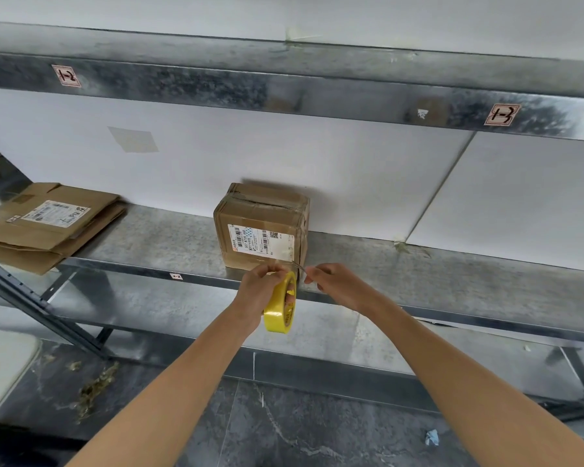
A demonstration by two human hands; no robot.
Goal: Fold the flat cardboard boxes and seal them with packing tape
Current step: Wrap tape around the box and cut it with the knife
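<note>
My left hand [262, 288] is wrapped around the yellow tape roll [281, 306], holding it on edge just below the lip of the metal shelf [418, 267]. My right hand [334, 281] sits right beside it, fingers pinched closed on what looks like the free end of the clear tape, a thin strip drawn out between the two hands; it is too faint for me to be sure how much is pulled off.

Straight ahead of my knuckles, just beyond them on the shelf, stands the folded box [262, 227], closed up, with a shipping label on the face toward me. Tape already runs across its top seam, and a strip seems to come down the front toward my hands, so I judge this box is formed and mostly sealed; what I am doing now is probably tearing off or finishing that last strip near its bottom edge.

Well off past my left hand, at the far end of the same shelf, lies a stack of flat boxes [44, 224], not yet opened out. Those are the work that remains: each needs folding up and taping shut
</note>
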